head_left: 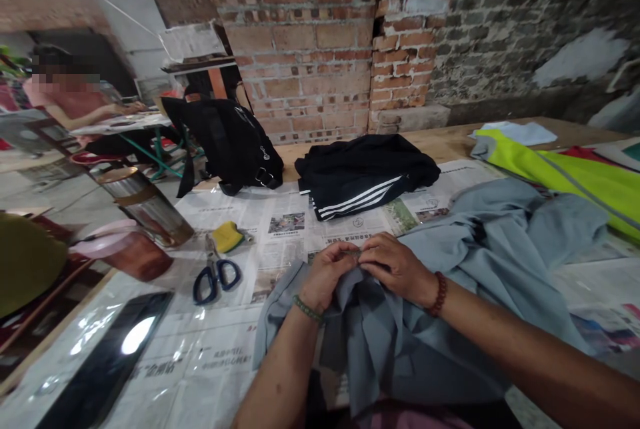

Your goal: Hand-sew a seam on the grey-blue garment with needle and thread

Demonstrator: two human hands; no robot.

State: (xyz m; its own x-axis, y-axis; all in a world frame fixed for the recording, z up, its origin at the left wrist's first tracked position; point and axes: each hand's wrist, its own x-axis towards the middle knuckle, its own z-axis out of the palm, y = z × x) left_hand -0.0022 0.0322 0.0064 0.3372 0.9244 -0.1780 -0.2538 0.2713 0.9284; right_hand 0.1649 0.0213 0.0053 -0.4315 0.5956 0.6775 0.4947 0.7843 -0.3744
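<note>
A grey garment [420, 342] lies bunched across the near part of the table and spreads to the right. My left hand [327, 275], with a green bead bracelet, pinches its raised edge between thumb and fingers. Close beside it, my right hand [397, 269], with a brown bead bracelet, also has its fingers closed at that edge, the fingertips almost meeting. Anything small between the fingertips is too fine to make out. Scissors with dark blue handles [217, 280] rest left of my hands, by a yellow sponge-like piece [229, 237].
Newspaper under clear plastic covers the table [200, 355]. On it are a dark phone [107, 362], a reddish tub [135, 252], a metal flask [150, 205], a black backpack [230, 142], folded black clothing [365, 172] and a yellow vest [565, 179]. A person [75, 95] sits at another table.
</note>
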